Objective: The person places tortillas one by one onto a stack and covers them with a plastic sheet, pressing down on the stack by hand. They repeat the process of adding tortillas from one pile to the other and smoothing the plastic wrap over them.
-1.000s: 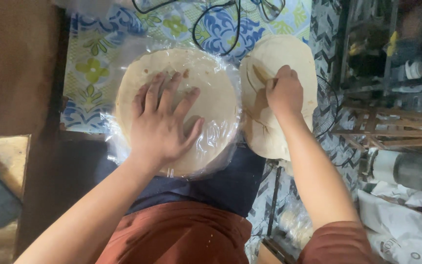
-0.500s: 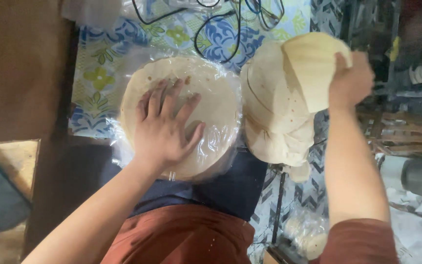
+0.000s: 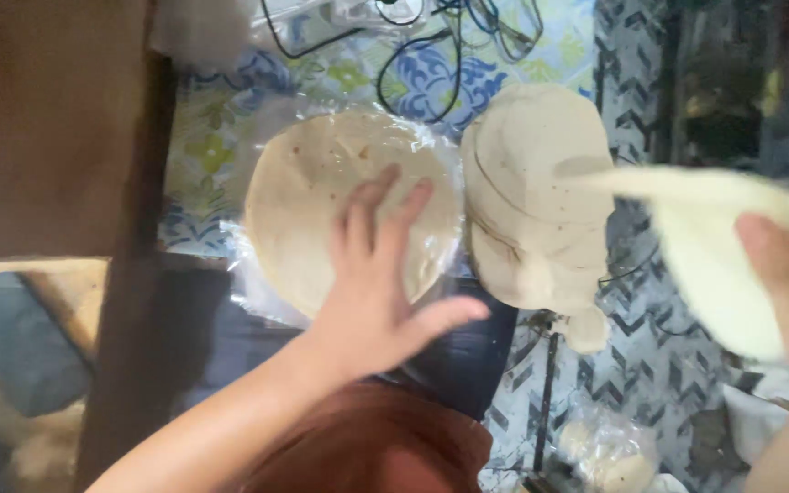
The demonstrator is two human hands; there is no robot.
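Broadly, we worked over a patterned cloth (image 3: pixel 230 128), cables (image 3: pixel 413 46) across its far edge. On clear plastic wrap (image 3: pixel 248 283) lay a round flatbread (image 3: pixel 312 183); our left hand (image 3: pixel 372 301) rested on it flat, fingers spread, gripping nothing. Just beside sat a stack of flatbreads (image 3: pixel 531 210). Our right hand (image 3: pixel 787 283) pinched one lifted flatbread (image 3: pixel 714 256), blurred, held above and right of the stack. Judging by this, one was laid, many remained.
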